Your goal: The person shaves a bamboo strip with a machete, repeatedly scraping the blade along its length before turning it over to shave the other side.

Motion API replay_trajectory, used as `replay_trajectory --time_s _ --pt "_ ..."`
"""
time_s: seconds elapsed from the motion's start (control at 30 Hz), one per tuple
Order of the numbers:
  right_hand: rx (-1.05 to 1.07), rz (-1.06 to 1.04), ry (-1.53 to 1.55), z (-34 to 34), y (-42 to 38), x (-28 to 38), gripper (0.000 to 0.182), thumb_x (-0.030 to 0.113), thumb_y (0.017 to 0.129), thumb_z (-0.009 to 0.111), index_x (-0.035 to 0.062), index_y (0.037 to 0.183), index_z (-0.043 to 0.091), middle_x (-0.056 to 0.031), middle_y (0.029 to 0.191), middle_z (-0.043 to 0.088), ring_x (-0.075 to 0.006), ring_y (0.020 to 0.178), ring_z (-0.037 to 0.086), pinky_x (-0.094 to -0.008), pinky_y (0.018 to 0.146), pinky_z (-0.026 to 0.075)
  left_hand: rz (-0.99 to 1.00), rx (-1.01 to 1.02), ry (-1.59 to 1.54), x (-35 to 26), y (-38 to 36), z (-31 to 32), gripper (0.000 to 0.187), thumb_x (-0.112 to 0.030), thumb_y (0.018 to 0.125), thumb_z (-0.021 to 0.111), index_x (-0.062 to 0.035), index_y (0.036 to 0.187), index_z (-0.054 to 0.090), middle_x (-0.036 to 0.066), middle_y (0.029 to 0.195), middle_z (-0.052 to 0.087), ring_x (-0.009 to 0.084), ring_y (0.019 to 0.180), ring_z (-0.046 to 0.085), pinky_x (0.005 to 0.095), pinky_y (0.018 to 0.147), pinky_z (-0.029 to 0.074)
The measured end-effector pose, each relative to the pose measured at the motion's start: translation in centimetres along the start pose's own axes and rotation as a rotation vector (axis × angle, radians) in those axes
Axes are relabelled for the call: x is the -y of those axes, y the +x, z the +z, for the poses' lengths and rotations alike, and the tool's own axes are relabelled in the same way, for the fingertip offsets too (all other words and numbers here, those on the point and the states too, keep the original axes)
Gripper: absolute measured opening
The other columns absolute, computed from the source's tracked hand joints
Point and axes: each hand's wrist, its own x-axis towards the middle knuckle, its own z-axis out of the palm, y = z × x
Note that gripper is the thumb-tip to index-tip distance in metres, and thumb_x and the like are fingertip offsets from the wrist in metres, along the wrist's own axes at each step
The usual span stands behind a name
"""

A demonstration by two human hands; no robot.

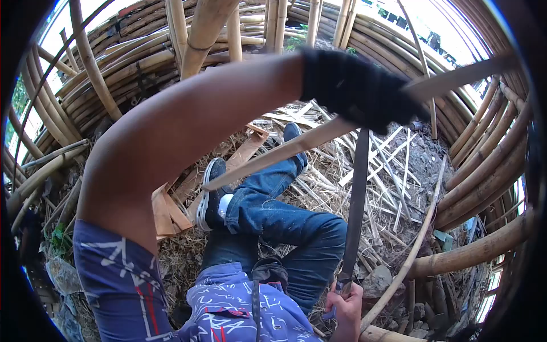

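My left hand [360, 88], in a black glove, is stretched across in front of me and is closed round a long flat bamboo strip [279, 153]. The strip slants from my shoe at the lower left up past the glove to the upper right. Down at the lower right, my bare right hand [346, 303] grips the handle of a machete [356, 211]. Its long dark blade points upward, and the tip end meets the strip just under the gloved hand in this view. Slight blur covers the glove.
My legs in jeans [285, 228] are bent on the ground. Cut bamboo slivers [393, 171] and dry shavings litter the floor. Stacked bamboo poles [478, 251] curve along the right, and upright poles [208, 34] stand ahead. A brown sheath piece [168, 214] lies by my shoe.
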Motion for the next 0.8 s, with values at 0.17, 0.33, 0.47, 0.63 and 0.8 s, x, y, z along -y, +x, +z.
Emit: replay_trajectory --time_s 0.17,0.33,0.47,0.63,0.8 --pt "-0.09 -0.151 -0.211 -1.0 -1.7 -4.1 0.01 -0.007 0.075 0.059 -0.0008 0.077 0.051 -0.0053 0.056 0.055 -0.0114 0.045 0.054 -0.0239 0.043 0.044 0.325 0.079 0.707 6.8 -6.9 5.1 0.027 -0.013 0.09 0.05 -0.0049 0.115 0.052 0.002 0.094 0.054 0.0117 0.092 0.052 0.0324 0.08 0.047" --pt "-0.072 0.009 -0.126 -1.0 -2.6 -5.5 0.01 -0.003 0.077 0.061 -0.0002 0.08 0.053 -0.0048 0.058 0.056 -0.0108 0.046 0.056 -0.024 0.043 0.046 0.331 0.138 0.679 11.0 -10.7 7.1 0.024 -0.009 0.076 0.059 0.0 0.098 0.061 0.012 0.111 0.059 0.0239 0.112 0.056 0.0438 0.099 0.046" --pt "-0.149 0.078 -0.078 -0.8 -2.6 -6.3 0.011 -0.002 0.077 0.063 0.0 0.083 0.054 -0.0047 0.06 0.058 -0.0105 0.048 0.057 -0.0236 0.044 0.047 0.433 0.111 1.036 14.8 -13.3 9.1 0.015 -0.014 0.075 0.065 -0.0048 0.086 0.062 0.016 0.117 0.056 0.031 0.115 0.054 0.0494 0.102 0.042" --pt "-0.392 -0.061 -0.214 -2.4 -1.3 -5.9 0.013 -0.001 0.08 0.062 0.0007 0.086 0.05 -0.003 0.061 0.053 -0.0099 0.046 0.055 -0.0228 0.042 0.045 0.3 -0.21 1.123 18.0 -14.9 13.1 0.033 -0.017 0.077 0.064 -0.01 0.109 0.062 0.016 0.125 0.051 0.0331 0.121 0.048 0.0482 0.101 0.041" --pt "-0.509 -0.129 -0.162 -3.7 -0.5 -4.7 0.013 0.001 0.082 0.059 0.001 0.089 0.047 -0.0041 0.066 0.052 -0.0094 0.048 0.052 -0.0217 0.042 0.044 -0.445 -0.717 0.866 17.7 -18.8 20.0 0.062 -0.026 0.072 0.076 -0.0158 0.128 0.052 0.02 0.13 0.048 0.0376 0.123 0.045 0.0506 0.106 0.031"
